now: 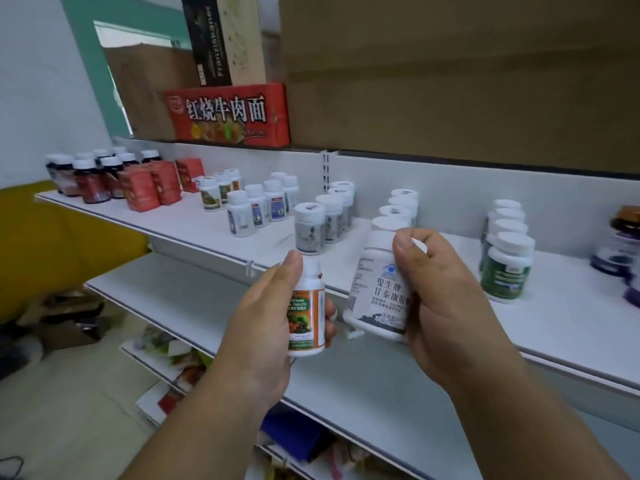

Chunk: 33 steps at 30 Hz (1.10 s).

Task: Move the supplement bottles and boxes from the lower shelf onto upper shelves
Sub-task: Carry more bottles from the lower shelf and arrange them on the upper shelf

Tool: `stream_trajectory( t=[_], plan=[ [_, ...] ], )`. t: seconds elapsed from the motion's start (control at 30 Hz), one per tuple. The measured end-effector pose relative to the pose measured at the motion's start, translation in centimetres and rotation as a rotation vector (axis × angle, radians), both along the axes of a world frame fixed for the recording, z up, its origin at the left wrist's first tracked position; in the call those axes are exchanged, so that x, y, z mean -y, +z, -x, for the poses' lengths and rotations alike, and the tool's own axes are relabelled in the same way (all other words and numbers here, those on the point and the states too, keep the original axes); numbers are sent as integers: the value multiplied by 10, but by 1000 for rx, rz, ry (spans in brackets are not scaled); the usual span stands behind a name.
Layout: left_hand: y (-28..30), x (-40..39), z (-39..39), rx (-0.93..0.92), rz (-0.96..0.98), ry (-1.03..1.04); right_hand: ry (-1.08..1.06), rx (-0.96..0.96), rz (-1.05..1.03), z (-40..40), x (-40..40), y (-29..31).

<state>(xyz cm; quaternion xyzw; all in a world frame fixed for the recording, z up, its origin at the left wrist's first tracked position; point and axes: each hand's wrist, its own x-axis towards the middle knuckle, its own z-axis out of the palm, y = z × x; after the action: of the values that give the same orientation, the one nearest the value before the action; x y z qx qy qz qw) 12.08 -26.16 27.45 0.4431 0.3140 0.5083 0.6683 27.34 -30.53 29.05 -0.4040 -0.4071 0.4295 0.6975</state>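
My left hand (263, 323) grips a small white bottle with an orange label (308, 313), held upright in front of the shelves. My right hand (446, 306) grips a larger white bottle with dark print (375, 292), tilted slightly, just at the front edge of the upper white shelf (571, 327). On that shelf stand rows of white-capped bottles (332, 209), a green-labelled row (505, 268) and dark red bottles (86, 178) with red boxes (140, 192) at the far left. The lower shelf (194, 299) shows a bare white surface under my hands.
A red noodle carton (228, 116) and brown cardboard boxes (450, 71) sit on the top shelf. Dark purple jars (620, 251) stand at the right edge. Loose packets and papers lie on the lowest shelves (180, 362). A yellow object (52, 244) and clutter are on the floor at left.
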Motion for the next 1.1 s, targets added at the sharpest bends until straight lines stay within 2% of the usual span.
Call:
stream_trajectory(
  t=[0.13, 0.3, 0.6, 0.8, 0.9, 1.0, 1.1],
  plan=[
    [-9, -37, 14, 17, -19, 36, -126, 216, -50, 21, -35, -2],
    [-10, -82, 38, -28, -28, 18, -429, 464, -22, 39, -81, -7],
    [-7, -195, 57, -62, -200, -260, -775, 929, 166, 68, -169, -29],
    [-6, -232, 51, -52, -235, -444, -967, 986, 234, 93, -172, -34],
    [-4, -244, 54, -78, -247, -475, -1147, 1029, 108, 112, -171, -28],
    [-4, -252, 65, -79, -267, -441, -1120, 1071, -37, 129, -180, -20],
    [-5, -261, 87, -55, -265, -353, -874, 1018, -42, 151, -197, -19]
  ],
)
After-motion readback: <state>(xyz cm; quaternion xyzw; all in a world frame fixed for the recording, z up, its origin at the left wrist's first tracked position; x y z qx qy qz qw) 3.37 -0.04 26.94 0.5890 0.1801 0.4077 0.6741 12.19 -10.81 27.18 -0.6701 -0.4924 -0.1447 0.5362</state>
